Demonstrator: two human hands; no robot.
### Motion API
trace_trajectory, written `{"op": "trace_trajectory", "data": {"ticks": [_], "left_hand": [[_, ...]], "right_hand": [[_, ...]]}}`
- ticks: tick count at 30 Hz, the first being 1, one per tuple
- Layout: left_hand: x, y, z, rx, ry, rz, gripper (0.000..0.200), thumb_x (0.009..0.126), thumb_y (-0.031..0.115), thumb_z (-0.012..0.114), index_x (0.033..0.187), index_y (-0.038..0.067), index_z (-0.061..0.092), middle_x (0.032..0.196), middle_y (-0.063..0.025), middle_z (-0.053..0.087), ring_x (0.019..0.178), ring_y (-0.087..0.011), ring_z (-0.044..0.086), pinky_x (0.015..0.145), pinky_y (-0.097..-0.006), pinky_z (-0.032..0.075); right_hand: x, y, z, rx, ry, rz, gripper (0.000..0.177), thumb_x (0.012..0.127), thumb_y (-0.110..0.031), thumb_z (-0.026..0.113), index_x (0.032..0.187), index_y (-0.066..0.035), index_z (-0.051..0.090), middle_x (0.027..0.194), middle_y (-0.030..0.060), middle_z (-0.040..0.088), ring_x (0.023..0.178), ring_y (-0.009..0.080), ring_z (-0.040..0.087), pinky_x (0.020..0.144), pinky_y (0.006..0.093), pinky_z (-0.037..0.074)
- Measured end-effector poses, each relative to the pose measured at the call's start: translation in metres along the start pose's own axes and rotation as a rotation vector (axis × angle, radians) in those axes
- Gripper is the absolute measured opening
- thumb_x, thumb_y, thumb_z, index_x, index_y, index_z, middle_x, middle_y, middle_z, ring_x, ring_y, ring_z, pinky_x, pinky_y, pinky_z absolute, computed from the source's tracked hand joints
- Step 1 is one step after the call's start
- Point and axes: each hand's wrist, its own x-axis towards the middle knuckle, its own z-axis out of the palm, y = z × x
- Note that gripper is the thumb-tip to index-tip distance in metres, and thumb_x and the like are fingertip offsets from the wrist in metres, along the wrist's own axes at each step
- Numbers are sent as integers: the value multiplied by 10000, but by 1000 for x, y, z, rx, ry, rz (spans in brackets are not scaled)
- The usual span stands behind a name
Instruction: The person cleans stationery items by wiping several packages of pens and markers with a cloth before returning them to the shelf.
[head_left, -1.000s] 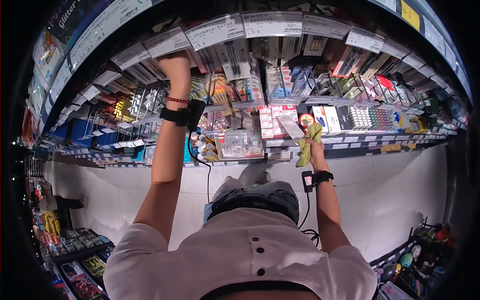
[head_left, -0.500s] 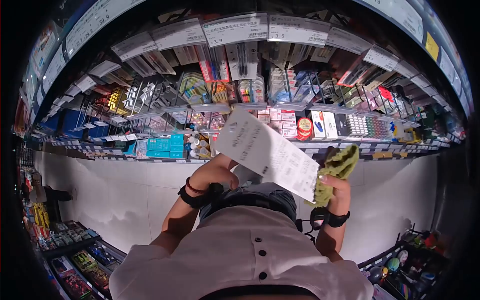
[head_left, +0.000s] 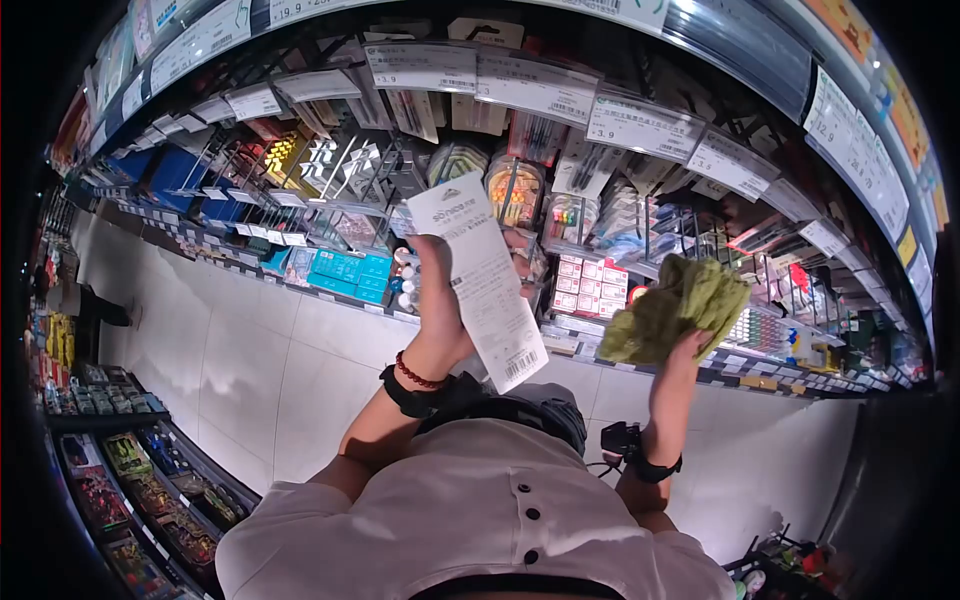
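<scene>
A long white paper receipt point(head_left: 482, 285) with printed lines and a barcode at its near end is in my left hand point(head_left: 440, 305). My thumb lies along its left edge, and fingertips show past the right edge. Off to the right, my right hand point(head_left: 682, 362) grips a crumpled olive-green cloth point(head_left: 678, 305) from below. Much of that hand's fingers is hidden by the cloth. The receipt and the cloth are apart, both held up in front of the shelf.
Ahead runs a stocked store shelf with price tags point(head_left: 645, 128), hanging pen packs, turquoise boxes point(head_left: 348, 272) and red-and-white boxes point(head_left: 590, 285). A lower display rack point(head_left: 160, 500) stands behind at left. Pale tiled floor point(head_left: 250, 350) lies between. Someone's dark shoe point(head_left: 112, 312) shows at far left.
The receipt has swung more upright and left my right hand, staying in the left. My right hand has moved up and away with the cloth, which is spread wider. The view has turned.
</scene>
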Motion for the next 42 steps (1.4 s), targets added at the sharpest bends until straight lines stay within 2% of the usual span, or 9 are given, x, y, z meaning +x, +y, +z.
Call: {"op": "trace_trajectory", "data": {"ticks": [5,8,13,19,27,31,32,39,42], "left_hand": [[-6,-16,11,508,-109,-68,798,788,683,186,1332,100,223,1296,-93,354,1165,-234,380,960,-382,328],[-10,-6,9,167,-57,-424,784,812,658,149,1361,99,157,1355,-71,275,1214,-203,324,998,-343,274],[3,-7,5,815,-387,51,615,887,471,298,1345,69,212,1406,-121,159,1286,-235,181,1026,-339,161],[14,-10,-22,1185,-549,123,702,852,546,300,1287,-5,298,1410,-220,30,1294,-387,96,1036,-422,110],[3,11,-1,1531,-431,20,728,786,376,580,1337,56,228,1402,-222,-34,1111,-439,401,875,-437,392],[6,-3,-27,1396,-395,251,728,732,367,654,1289,65,294,1263,-275,350,884,-425,551,618,-381,486],[3,1,-24,1293,-388,-15,557,744,334,651,1160,48,416,970,-238,569,822,-383,579,592,-360,473],[-8,-2,-12,1172,-224,-138,266,840,191,550,1048,38,483,742,-148,577,592,-212,549,567,-276,429],[-4,-18,-17,996,-19,161,286,864,179,517,1105,39,456,764,-113,563,615,-109,488,578,-245,411]], "right_hand": [[6,-58,101,-669,-230,-618,927,753,-676,371,1347,0,152,1368,232,194,1269,386,199,990,454,208],[30,-33,122,-262,-107,-632,914,761,-660,375,1350,-1,140,1381,257,110,1270,438,129,1000,492,149],[46,-30,131,101,44,-612,797,803,-519,451,1312,33,184,1367,239,131,1248,371,202,998,459,185],[51,-42,128,355,76,-346,572,830,-204,512,1281,29,248,1326,147,241,1164,216,332,962,325,276],[59,-37,104,173,466,-257,246,781,22,478,1016,81,522,996,134,577,913,181,550,797,289,417],[60,-37,91,-10,523,-394,197,854,-58,484,1003,68,508,901,84,572,778,125,538,702,242,427],[58,-31,90,-45,542,-391,191,859,-64,485,993,68,513,887,79,573,764,118,533,693,240,426],[40,-24,112,266,669,-117,266,894,-195,472,982,51,522,885,60,568,755,93,497,669,234,400],[26,-29,133,115,490,-201,206,842,-71,476,994,63,516,941,113,557,833,165,528,736,275,410]]}}
